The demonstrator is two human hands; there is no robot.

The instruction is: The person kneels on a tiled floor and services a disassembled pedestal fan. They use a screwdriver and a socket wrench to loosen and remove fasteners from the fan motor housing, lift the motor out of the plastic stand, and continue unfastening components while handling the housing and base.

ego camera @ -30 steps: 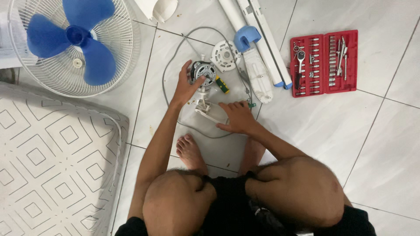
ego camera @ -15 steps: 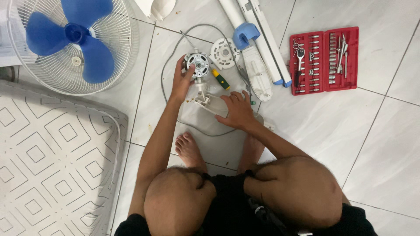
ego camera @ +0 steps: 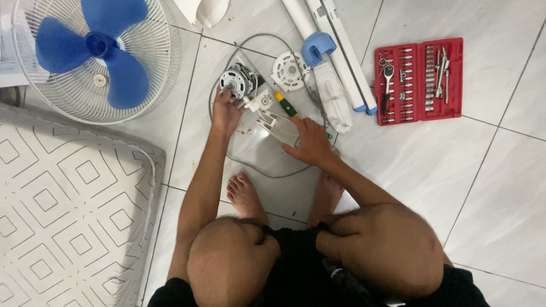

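Left hand (ego camera: 226,108) grip grasping fan motor (ego camera: 236,81), right hand (ego camera: 310,142) clenched on white housing (ego camera: 278,126), bare tile floor (ego camera: 500,170) rightward

One package noted: an open red plastic tool case (ego camera: 419,82), rectangular, two hinged halves lying flat on the white floor tiles at upper right, well apart from both hands, holding rows of metal sockets and bits. A pale sheet or carton edge (ego camera: 11,57) shows at the far left border behind the fan grille; kind cannot be told. No signs or screens visible.
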